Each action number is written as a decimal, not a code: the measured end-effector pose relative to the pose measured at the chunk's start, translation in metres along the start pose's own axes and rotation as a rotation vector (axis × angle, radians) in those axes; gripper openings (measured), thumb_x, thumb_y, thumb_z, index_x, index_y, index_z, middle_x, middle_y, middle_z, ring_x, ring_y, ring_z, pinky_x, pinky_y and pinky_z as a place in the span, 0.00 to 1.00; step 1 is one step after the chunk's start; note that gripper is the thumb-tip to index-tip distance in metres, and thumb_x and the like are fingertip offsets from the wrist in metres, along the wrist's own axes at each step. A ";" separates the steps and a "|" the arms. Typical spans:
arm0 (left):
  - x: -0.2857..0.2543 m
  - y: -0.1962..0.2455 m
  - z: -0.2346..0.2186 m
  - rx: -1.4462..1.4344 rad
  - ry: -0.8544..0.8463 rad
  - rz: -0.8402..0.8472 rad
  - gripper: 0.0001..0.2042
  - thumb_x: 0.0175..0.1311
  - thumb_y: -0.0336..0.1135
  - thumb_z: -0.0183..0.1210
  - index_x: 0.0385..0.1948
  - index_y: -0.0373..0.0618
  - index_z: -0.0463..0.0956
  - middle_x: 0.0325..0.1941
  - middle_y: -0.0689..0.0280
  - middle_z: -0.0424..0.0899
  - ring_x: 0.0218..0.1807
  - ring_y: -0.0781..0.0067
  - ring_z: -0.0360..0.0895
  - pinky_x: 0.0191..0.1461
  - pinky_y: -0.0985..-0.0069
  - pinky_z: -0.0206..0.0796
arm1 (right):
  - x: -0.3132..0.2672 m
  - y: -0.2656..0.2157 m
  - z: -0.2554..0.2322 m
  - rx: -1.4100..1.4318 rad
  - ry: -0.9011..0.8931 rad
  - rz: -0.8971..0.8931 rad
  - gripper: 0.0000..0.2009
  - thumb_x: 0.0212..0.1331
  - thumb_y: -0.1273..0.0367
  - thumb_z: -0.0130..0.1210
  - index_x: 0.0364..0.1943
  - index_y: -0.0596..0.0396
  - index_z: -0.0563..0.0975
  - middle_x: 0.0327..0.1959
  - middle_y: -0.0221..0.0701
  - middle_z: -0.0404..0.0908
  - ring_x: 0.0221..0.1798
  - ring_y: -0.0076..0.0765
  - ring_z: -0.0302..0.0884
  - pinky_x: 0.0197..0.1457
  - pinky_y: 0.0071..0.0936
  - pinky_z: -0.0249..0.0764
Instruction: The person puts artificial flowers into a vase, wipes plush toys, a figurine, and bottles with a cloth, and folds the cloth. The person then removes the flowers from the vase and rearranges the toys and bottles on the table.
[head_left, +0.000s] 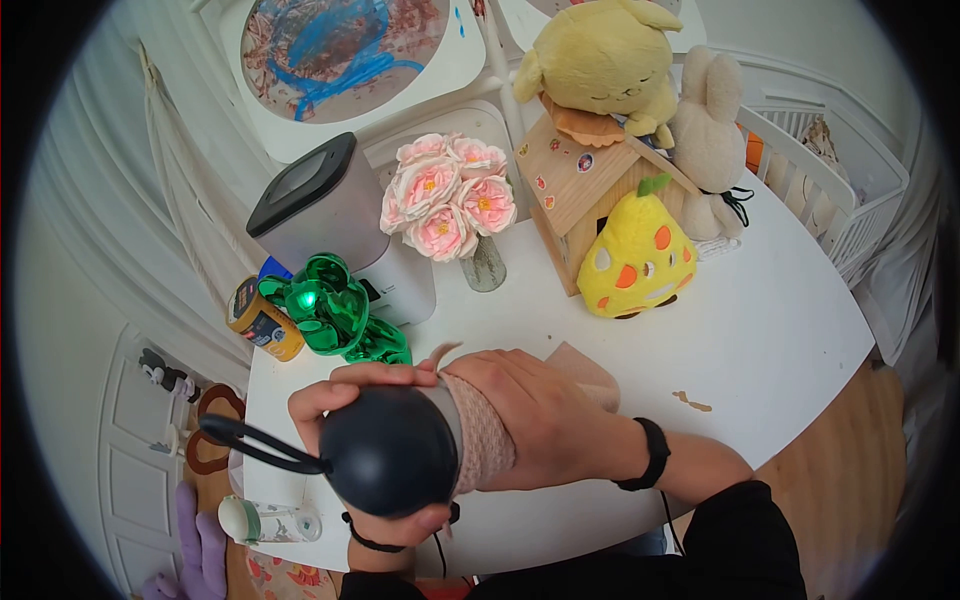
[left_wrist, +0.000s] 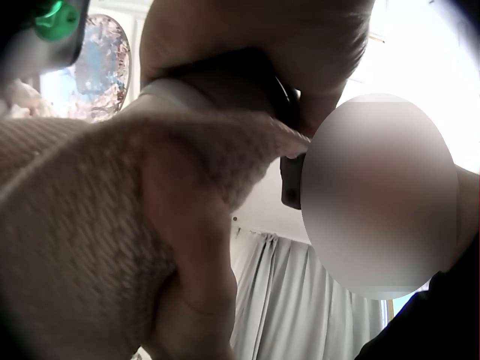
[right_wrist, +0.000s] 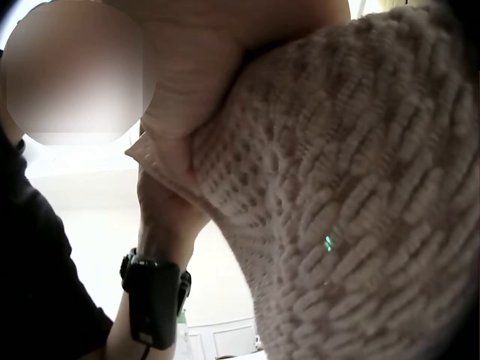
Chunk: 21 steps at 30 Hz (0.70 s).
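Observation:
A bottle with a rounded black lid, a looped strap and a grey band below the lid lies tilted across the front of the table in the head view. My left hand grips the lid end, fingers over its far side and thumb at the near side. Around the bottle's body, a pink textured cloth is wrapped, and my right hand holds it there. The cloth fills much of the right wrist view. In the left wrist view, a thumb presses the cloth. The bottle's far end is hidden.
On the white table stand a shiny green figure, a yellow tub, a grey bin, pink flowers, a wooden house and plush toys, one a yellow pear. A clear bottle lies front left.

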<state>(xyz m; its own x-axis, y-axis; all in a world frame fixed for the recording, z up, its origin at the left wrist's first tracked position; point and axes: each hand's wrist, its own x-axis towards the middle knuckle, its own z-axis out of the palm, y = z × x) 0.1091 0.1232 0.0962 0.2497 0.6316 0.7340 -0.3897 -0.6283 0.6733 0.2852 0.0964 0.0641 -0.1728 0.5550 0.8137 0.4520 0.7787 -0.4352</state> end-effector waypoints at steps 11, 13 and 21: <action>-0.005 0.002 -0.007 -0.462 -0.114 0.086 0.46 0.37 0.47 0.77 0.59 0.48 0.57 0.49 0.48 0.73 0.44 0.50 0.78 0.54 0.50 0.72 | 0.010 -0.007 -0.035 0.660 -0.723 0.426 0.40 0.41 0.61 0.76 0.60 0.56 0.66 0.48 0.42 0.79 0.50 0.50 0.81 0.51 0.38 0.76; -0.006 0.003 -0.003 -0.265 0.212 0.017 0.46 0.40 0.51 0.75 0.62 0.46 0.58 0.52 0.48 0.73 0.46 0.52 0.78 0.56 0.50 0.71 | 0.008 -0.011 -0.030 0.628 -0.647 0.406 0.40 0.42 0.60 0.75 0.59 0.59 0.65 0.45 0.47 0.79 0.48 0.55 0.80 0.49 0.41 0.77; -0.005 0.002 0.006 -0.066 0.494 -0.052 0.46 0.47 0.55 0.68 0.69 0.46 0.57 0.57 0.52 0.72 0.54 0.52 0.76 0.64 0.55 0.66 | 0.000 -0.006 0.001 -0.120 -0.089 0.081 0.41 0.40 0.66 0.73 0.61 0.65 0.64 0.50 0.51 0.75 0.52 0.57 0.76 0.55 0.43 0.75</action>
<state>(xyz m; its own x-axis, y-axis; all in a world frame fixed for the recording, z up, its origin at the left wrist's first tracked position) 0.1125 0.1161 0.0939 -0.1728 0.8110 0.5590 -0.4470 -0.5703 0.6892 0.2821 0.0923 0.0667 -0.2063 0.6427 0.7378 0.5677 0.6928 -0.4447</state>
